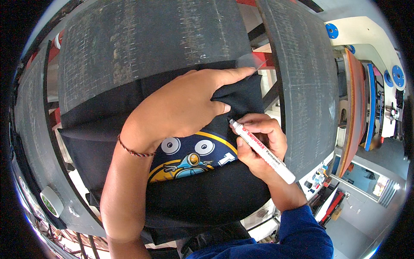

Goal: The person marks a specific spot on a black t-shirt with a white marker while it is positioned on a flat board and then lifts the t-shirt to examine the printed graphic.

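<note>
"From the head view, any advice?"
"The left hand lies spread over the black cloth, on the grey board; smoothing those creases should steady the tip. The right hand pinches the white marker near that thumb (contact I can't confirm)."
"Containers?"
"None I can identify; the clutter at right is too small."

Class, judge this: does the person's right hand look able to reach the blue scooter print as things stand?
Probably yes: the right hand is close beside the scooter print, and nothing seems to stand between them, though that hand holds a white marker.
</note>
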Demonstrator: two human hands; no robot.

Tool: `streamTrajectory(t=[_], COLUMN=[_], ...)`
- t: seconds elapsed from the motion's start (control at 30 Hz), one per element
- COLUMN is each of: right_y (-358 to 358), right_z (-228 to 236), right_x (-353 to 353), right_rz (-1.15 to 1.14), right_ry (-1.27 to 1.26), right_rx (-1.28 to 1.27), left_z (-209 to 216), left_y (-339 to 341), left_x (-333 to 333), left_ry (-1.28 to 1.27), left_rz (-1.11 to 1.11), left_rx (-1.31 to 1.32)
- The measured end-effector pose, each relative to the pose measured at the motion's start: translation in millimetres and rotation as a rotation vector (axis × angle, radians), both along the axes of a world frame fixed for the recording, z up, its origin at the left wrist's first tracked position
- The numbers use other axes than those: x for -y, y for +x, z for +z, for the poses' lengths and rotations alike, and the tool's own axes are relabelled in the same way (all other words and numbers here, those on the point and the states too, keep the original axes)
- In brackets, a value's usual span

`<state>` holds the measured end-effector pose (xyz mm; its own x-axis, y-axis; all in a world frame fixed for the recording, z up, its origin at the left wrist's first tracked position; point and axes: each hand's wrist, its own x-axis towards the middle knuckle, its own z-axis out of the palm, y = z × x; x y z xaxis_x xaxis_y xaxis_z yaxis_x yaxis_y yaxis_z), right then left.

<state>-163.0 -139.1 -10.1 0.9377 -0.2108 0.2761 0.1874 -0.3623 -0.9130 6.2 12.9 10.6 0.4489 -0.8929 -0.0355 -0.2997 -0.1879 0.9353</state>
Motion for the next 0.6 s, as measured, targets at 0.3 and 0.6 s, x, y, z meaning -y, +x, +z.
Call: streamTrajectory(t=[0.3,0.6], right_y=[3.9,2.6], right_z=[10.9,7.3], right_x=[8.7,5.2], right_rz=[0.107,0.114], right_ry=[-0.250,-0.252], right_rx=[0.026,0.059], left_z=[-0.5,0.0], left_y=[-0.7,-0.7], left_x=[-0.3,-1.0], left_ry=[-0.020,0.009], left_rz=[0.009,0.010], left_rx=[-0.050,-0.055])
